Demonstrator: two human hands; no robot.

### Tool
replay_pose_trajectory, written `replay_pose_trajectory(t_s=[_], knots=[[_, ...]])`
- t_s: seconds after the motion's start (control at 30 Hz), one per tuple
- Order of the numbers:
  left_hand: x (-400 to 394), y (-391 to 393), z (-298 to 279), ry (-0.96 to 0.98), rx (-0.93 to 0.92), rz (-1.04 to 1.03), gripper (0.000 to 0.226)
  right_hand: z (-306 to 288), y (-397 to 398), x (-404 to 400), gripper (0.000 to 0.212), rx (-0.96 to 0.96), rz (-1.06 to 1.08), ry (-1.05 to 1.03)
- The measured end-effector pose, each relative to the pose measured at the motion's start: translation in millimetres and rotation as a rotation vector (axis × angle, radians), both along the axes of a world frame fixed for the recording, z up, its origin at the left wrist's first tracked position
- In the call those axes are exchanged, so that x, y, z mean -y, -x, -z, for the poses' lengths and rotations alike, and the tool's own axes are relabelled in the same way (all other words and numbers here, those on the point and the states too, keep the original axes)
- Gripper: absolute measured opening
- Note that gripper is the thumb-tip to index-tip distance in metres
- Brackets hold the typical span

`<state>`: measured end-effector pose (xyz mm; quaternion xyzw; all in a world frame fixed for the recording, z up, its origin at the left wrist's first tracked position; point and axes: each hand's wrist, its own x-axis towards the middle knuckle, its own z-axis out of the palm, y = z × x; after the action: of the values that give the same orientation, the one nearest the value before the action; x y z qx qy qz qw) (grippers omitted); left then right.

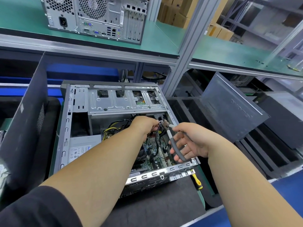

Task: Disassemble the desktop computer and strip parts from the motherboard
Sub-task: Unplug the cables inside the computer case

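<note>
Both arms reach into the open grey metal computer case [78,102] lying on its side. The left hand [144,126] pinches thin cables [159,123], fingertips hidden. The right hand [188,141], half spread, holds grey-handled pliers [173,141] over the green motherboard [154,153].

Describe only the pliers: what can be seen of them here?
The pliers have grey sleeved handles, pale near a dark metal head. The right hand grips them, handles spread. They slant up-left over the open case, with the head at wires beside the left hand. Whether the jaws touch a wire cannot be told.
</note>
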<state>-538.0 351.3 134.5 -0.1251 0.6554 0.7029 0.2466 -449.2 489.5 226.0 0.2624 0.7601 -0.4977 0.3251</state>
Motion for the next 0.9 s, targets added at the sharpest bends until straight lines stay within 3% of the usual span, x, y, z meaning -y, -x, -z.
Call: replay_pose_trajectory(t_s=[0.43, 0.9], knots=[[0, -1, -5, 0.037, 0.014, 0.026, 0.012, 3, 4, 3, 0.050, 0.004, -0.004, -0.040], [1, -3, -6, 0.031, -0.013, 0.028, 0.002, 24, -3, 27, 0.044, -0.168, 0.145, -0.062]])
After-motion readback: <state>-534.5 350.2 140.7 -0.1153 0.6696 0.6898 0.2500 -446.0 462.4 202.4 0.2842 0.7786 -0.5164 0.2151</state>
